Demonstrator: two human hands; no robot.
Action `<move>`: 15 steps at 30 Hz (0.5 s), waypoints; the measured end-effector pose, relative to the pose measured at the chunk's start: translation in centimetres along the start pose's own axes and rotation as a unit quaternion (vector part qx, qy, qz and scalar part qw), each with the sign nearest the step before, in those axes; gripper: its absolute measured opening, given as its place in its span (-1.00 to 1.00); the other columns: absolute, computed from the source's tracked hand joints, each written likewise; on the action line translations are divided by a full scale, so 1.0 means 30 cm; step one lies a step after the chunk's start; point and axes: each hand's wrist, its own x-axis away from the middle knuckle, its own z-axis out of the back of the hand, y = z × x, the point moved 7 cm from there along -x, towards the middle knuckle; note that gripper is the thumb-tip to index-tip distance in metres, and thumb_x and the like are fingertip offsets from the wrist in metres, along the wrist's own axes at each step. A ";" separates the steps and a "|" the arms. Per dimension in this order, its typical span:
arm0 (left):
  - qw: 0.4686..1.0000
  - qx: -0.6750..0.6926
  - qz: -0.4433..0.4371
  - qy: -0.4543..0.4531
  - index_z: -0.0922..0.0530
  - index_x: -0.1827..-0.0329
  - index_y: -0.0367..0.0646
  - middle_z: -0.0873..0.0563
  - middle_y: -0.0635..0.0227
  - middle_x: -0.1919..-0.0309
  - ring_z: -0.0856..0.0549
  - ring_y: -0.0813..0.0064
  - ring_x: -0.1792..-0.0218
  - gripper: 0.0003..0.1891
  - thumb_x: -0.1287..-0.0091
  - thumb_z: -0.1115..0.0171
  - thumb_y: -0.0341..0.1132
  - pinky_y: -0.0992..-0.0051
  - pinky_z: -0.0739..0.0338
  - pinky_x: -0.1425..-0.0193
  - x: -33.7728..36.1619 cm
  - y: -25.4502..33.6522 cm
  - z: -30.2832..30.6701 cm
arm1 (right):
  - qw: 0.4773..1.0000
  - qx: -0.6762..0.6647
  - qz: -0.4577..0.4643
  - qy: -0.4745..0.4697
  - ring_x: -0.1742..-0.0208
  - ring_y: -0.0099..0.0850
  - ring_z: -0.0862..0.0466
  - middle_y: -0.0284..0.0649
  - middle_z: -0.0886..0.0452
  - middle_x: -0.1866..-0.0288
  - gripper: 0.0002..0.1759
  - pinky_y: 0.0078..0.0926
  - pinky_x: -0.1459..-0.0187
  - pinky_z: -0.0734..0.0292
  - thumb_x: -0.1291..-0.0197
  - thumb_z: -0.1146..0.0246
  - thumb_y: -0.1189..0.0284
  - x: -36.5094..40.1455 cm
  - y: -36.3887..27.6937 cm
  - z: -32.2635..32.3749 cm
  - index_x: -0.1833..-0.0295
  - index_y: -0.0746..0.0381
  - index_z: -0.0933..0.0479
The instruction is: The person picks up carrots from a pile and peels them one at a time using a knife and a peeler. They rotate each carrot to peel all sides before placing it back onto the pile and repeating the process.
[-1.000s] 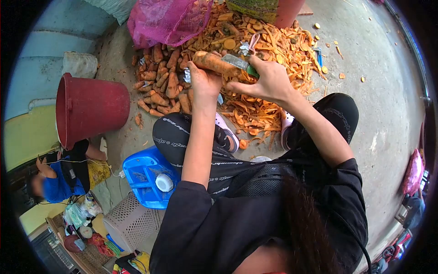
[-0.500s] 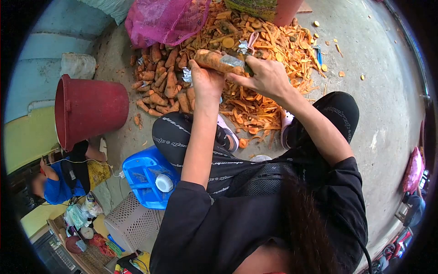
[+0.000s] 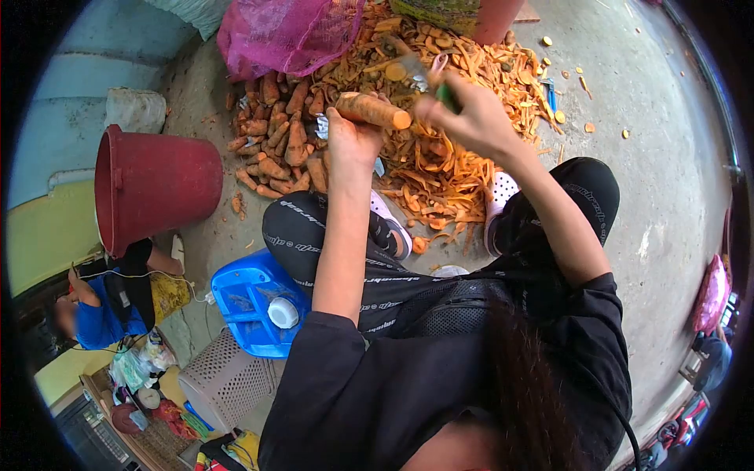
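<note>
My left hand [image 3: 353, 140] is closed around a large carrot [image 3: 369, 109], whose near end shows a fresh, round orange cut. My right hand [image 3: 475, 122] grips a knife by its green handle [image 3: 448, 96]; the blade is smeared by motion and points up and away to the left, apart from the carrot. Beneath both hands spreads a heap of carrot peelings [image 3: 440, 169] with cut-off ends among them. Left of it lies a pile of carrots [image 3: 275, 133]. A pink-handled tool [image 3: 438, 63] rests on the peelings, its far part hard to see.
A pink mesh bag [image 3: 287, 35] is behind the carrots. To the left stand a red bucket [image 3: 161, 184], a blue jerrycan [image 3: 255, 302] and a grey perforated basket [image 3: 224, 377]. A blue-handled tool [image 3: 551, 96] lies at right. Another person [image 3: 114, 310] in blue sits at far left.
The knife has come off the carrot's near end and swung up and away with my right hand. That end now shows a flat orange cut. My left hand stays nearly still.
</note>
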 end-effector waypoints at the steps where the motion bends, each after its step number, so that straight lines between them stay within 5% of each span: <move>1: 0.999 -0.005 0.006 -0.032 -0.34 -0.01 -0.25 -0.52 0.03 0.16 -0.55 0.09 0.15 -0.40 -0.42 0.28 0.20 0.08 -0.51 -0.06 0.003 0.002 -0.012 | 0.996 -0.064 -0.055 0.028 0.45 -0.38 -0.58 -0.20 -0.52 0.52 -0.27 -0.42 0.38 -0.44 -0.19 0.00 -0.25 -0.012 0.061 0.001 -0.06 0.23 -0.45; 3: 0.995 -0.017 0.024 -0.096 -0.34 -0.01 -0.22 -0.52 0.06 0.15 -0.56 0.11 0.14 -0.45 -0.42 0.21 0.17 0.08 -0.51 -0.07 0.033 -0.018 -0.056 | 0.925 -0.318 -0.206 -0.032 0.49 -0.61 -0.38 -0.40 -0.35 0.50 -0.36 -0.58 0.41 -0.35 -0.36 0.19 -0.14 -0.015 0.135 -0.029 -0.07 0.17 -0.47; 6: 0.991 -0.110 -0.013 -0.069 -0.35 -0.02 -0.13 -0.53 0.14 0.18 -0.59 0.22 0.20 -0.51 -0.43 0.18 0.15 0.22 -0.58 0.07 0.064 -0.045 -0.095 | 0.847 -0.458 -0.265 -0.055 0.55 -0.62 -0.28 -0.44 -0.26 0.52 -0.38 -0.62 0.44 -0.32 -0.42 0.31 -0.08 0.003 0.130 -0.048 -0.14 0.15 -0.44; 9: 0.964 -0.246 -0.032 -0.095 -0.35 -0.06 -0.18 -0.53 0.19 0.22 -0.60 0.33 0.22 -0.52 -0.45 0.18 0.10 0.38 -0.62 0.16 0.107 -0.077 -0.151 | 0.929 -0.292 -0.221 -0.059 0.58 -0.64 -0.33 -0.45 -0.26 0.56 -0.33 -0.60 0.51 -0.32 -0.42 0.30 -0.09 -0.007 0.133 -0.022 0.05 0.21 -0.55; 11: 0.932 -0.313 -0.011 -0.181 -0.33 -0.10 -0.28 -0.50 0.15 0.17 -0.58 0.32 0.16 -0.52 -0.47 0.14 0.03 0.43 -0.62 0.12 0.119 -0.105 -0.179 | 0.937 -0.259 -0.232 -0.041 0.56 -0.58 -0.44 -0.38 -0.37 0.57 -0.26 -0.52 0.50 -0.39 -0.34 0.24 -0.20 -0.015 0.180 -0.027 0.12 0.24 -0.58; 12: 0.932 -0.329 0.019 -0.151 -0.33 -0.13 -0.29 -0.52 0.17 0.21 -0.60 0.40 0.20 -0.53 -0.48 0.15 -0.01 0.52 -0.65 0.21 0.121 -0.117 -0.168 | 0.940 -0.243 -0.238 -0.032 0.55 -0.55 -0.49 -0.34 -0.42 0.58 -0.21 -0.49 0.50 -0.43 -0.29 0.21 -0.26 -0.018 0.202 -0.026 0.16 0.25 -0.59; 15: 0.947 -0.267 0.098 -0.146 -0.33 -0.17 -0.28 -0.56 0.20 0.29 -0.61 0.43 0.26 -0.55 -0.49 0.16 -0.05 0.59 -0.66 0.31 0.136 -0.168 -0.167 | 0.976 0.095 -0.193 0.013 0.50 -0.41 -0.63 -0.18 -0.55 0.56 -0.15 -0.43 0.45 -0.52 -0.17 0.11 -0.35 -0.043 0.187 0.053 0.22 0.30 -0.60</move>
